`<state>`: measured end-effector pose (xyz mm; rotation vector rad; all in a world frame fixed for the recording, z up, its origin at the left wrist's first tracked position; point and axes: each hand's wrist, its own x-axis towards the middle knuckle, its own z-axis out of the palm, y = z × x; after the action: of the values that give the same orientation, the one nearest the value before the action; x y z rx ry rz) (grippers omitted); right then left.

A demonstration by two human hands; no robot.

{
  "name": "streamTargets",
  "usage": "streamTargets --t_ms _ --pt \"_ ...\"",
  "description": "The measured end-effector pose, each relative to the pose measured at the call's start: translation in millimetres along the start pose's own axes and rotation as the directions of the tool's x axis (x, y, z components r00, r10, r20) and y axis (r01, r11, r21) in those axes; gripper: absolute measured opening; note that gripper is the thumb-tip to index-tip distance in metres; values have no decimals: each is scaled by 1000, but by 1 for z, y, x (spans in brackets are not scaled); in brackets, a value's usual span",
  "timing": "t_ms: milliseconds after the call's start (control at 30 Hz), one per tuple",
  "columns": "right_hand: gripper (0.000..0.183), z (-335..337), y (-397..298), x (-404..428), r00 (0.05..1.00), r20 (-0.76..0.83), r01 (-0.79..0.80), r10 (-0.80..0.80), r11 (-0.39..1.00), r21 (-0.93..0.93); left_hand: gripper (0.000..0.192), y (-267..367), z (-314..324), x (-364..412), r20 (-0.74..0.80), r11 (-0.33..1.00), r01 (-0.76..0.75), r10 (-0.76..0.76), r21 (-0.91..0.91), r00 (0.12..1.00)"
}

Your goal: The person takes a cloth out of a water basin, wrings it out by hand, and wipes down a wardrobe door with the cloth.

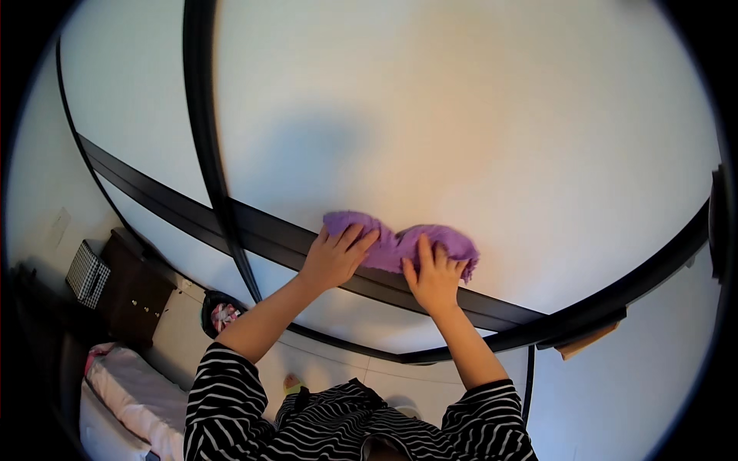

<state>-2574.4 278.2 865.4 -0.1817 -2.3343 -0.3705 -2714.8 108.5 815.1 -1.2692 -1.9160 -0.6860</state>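
A bunched purple cloth (383, 250) lies against the white wardrobe door panel (461, 144) and overlaps the dark horizontal rail (277, 236) across it. My left hand (337, 256) presses on the cloth's left part, fingers spread. On the right part of the same cloth rests my right hand (435, 276), its fingers bent into the fabric. Both palms face the panel, and the surface under the cloth is hidden.
A dark vertical door frame (204, 115) stands to the left. At lower left are a dark drawer cabinet (135, 288), a checkered box (88, 274), a bin (222, 314) with a black liner and a bed with pink bedding (135, 392). A dark frame edge (634, 276) curves at right.
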Motion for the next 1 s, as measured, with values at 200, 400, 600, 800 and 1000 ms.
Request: streamTargets --t_ms 200,400,600,800,1000 --pt "67 -50 -66 126 961 -265 -46 81 990 133 62 -66 -74 67 -255 982 172 -148 74 956" --pt "68 -39 -148 194 946 -310 153 -91 972 181 66 -115 -78 43 -445 913 406 -375 -26 813" --pt "55 12 -149 137 946 -185 302 -268 933 195 63 -75 -14 -33 -340 765 613 -640 -197 689" --pt "45 9 -104 86 975 -65 209 -214 975 -70 62 -43 7 -46 -225 853 506 -523 -131 822" --pt "56 0 -97 76 995 -91 41 -46 998 -54 59 -75 -29 -32 -155 947 320 -318 -14 935"
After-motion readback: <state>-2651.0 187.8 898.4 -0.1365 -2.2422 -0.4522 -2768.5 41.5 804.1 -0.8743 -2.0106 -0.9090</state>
